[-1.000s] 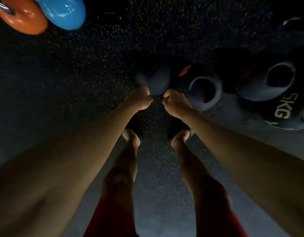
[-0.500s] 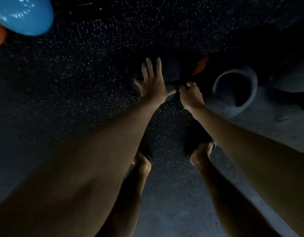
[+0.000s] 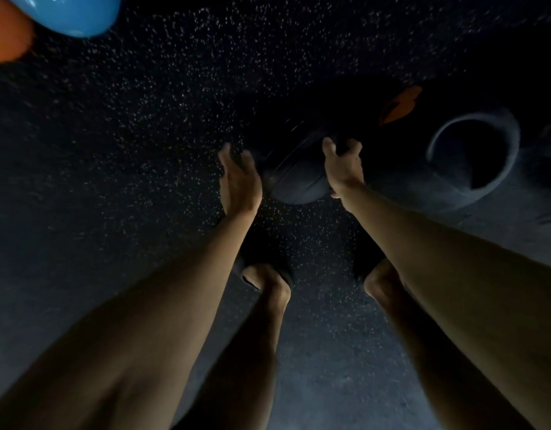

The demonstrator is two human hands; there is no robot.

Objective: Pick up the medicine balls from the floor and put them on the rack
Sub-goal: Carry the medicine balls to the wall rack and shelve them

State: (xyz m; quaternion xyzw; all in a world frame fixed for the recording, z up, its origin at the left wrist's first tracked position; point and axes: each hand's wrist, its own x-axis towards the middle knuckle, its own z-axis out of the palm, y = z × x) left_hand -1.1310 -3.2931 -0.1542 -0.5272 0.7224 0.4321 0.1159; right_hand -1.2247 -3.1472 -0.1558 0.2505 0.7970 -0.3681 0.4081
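A dark medicine ball (image 3: 296,181) lies on the speckled black floor just ahead of my feet. My left hand (image 3: 238,178) is at its left side, fingers straight, palm turned toward the ball; contact is too dark to tell. On the ball's right side my right hand (image 3: 342,166) has its fingers spread over the surface. A second dark ball with a pale grey ring (image 3: 472,156) lies further right. An orange patch (image 3: 398,103) shows on a dark ball behind them. No rack is in sight.
A blue kettlebell (image 3: 72,13) and an orange one (image 3: 4,35) sit at the top left. My feet in dark slippers (image 3: 265,265) stand right behind the ball. Bare floor stretches to the left.
My left hand has slid from the top of the ball down to its left side. My right hand has uncurled and spread on the right side. The view has moved nearer the floor.
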